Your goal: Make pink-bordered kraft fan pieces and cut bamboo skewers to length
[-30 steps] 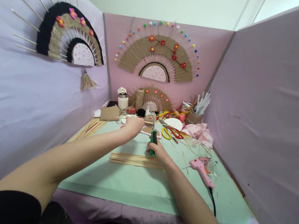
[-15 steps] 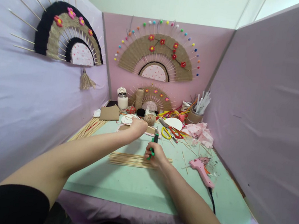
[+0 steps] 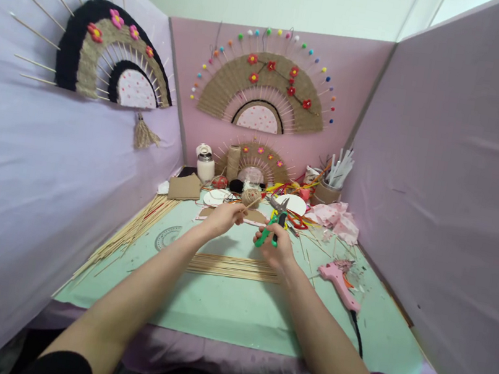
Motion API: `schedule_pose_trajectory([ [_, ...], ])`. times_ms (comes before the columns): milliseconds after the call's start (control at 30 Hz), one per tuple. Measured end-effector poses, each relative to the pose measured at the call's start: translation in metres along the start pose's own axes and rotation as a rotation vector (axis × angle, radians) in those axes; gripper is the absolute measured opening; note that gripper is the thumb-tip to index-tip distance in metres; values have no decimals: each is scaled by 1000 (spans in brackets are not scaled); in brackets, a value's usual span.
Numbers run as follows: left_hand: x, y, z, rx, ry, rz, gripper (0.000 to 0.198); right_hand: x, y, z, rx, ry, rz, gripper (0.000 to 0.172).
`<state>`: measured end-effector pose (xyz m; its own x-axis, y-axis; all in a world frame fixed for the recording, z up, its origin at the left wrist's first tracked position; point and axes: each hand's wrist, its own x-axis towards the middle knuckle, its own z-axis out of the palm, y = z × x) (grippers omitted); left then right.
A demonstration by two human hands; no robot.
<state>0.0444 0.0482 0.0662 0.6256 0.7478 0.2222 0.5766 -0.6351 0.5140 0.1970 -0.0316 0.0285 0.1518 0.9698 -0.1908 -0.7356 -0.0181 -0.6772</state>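
My left hand is closed, pinching a thin wooden stick that points up and to the right. A pair of green-and-black-handled pliers is gripped in my right hand, jaws upward and apart. The two hands are raised above the far side of a row of wooden sticks laid side by side on the pale green table covering. Behind my left hand lies a piece of brown cardboard with a patterned edge, partly hidden.
A pink glue gun lies at the right with its cord. Along the left are many loose sticks and a clear protractor. Twine ball, white bottle and scissors crowd the back. Decorated fans hang on the partitions.
My left hand has drawn back slightly, and a stick now shows in it. My right hand has lifted the pliers up and right, tilting them. The protractor has come into sight.
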Motion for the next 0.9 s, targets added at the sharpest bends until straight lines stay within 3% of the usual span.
schedule_pose_trajectory([
  [133, -12, -9, 19, -678, 40, 1, 22, 2, -1, -3, 62, -13, 3, 30],
  [233, -16, -14, 32, -940, 85, -63, 28, 3, 1, -4, 54, -12, 6, 29],
  [467, -17, -26, 46, -1017, 55, -146, 36, 2, 6, -2, 32, -4, -17, 27],
  [900, -19, -27, 46, -1022, 62, -159, 40, 1, 4, 0, 4, 4, -2, 28],
])
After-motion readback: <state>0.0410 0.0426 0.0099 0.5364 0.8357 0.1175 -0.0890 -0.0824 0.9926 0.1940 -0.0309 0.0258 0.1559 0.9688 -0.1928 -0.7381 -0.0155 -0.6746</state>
